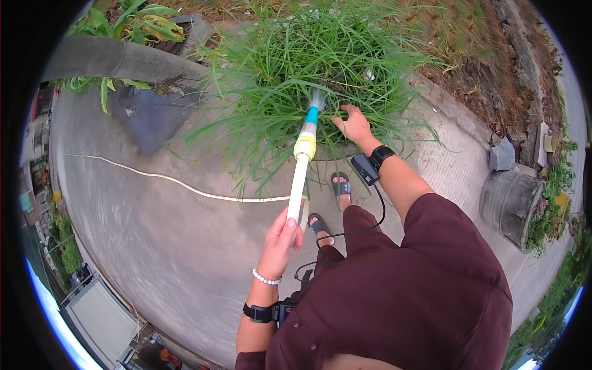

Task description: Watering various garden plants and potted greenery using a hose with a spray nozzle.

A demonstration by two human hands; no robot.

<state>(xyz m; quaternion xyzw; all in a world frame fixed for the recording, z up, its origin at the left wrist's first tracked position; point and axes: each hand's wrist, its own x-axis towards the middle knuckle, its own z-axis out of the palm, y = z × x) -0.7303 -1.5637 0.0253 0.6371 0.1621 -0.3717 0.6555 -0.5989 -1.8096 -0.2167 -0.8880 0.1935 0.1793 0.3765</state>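
My left hand (279,236) grips a cream garden hose (298,185) low on its stiff end length. A yellow collar (305,147) and a blue-tipped nozzle (311,115) cap that end. Water (317,98) sprays from the tip into a large clump of long green grass-like leaves (342,55). To the right of the nozzle, my right hand (355,124) reaches in at the near edge of the leaves with its fingers apart. Whether it touches a blade is hard to tell. The base of the clump is hidden under the foliage.
The hose trails left across the concrete ground (185,240). A grey pole (125,58) and a wet patch (150,115) lie left of the clump. On the right stands a dark planter barrel (508,203) near a broken stone edge (453,111). A black cable (383,208) hangs from my right wrist device.
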